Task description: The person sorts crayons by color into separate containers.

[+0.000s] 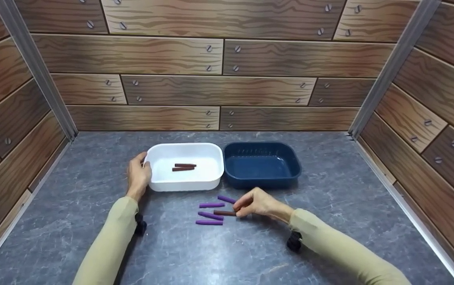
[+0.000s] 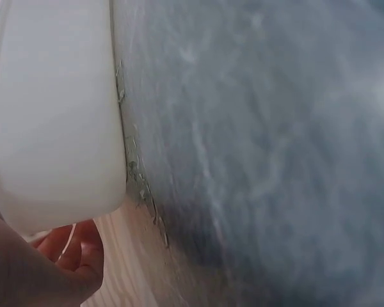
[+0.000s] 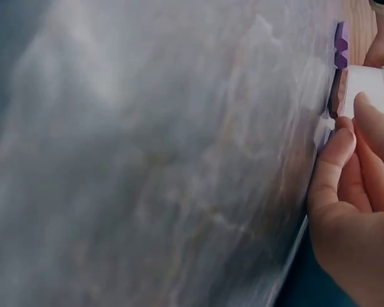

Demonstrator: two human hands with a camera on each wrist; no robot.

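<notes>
My left hand holds the left end of a white plastic tray, its fingers curled at the rim. The tray wall and that hand show close up in the left wrist view. Two brown crayons lie inside the tray. My right hand pinches the right end of another brown crayon at the table surface, and the fingertips hide that end. Around it lie several purple crayons. In the right wrist view, thumb and fingers of the hand meet beside the brown crayon.
A dark blue tray stands against the white one on its right, with nothing in it. Both trays are on a grey marbled table. Wood-patterned panels enclose the back and sides, with metal posts at the corners.
</notes>
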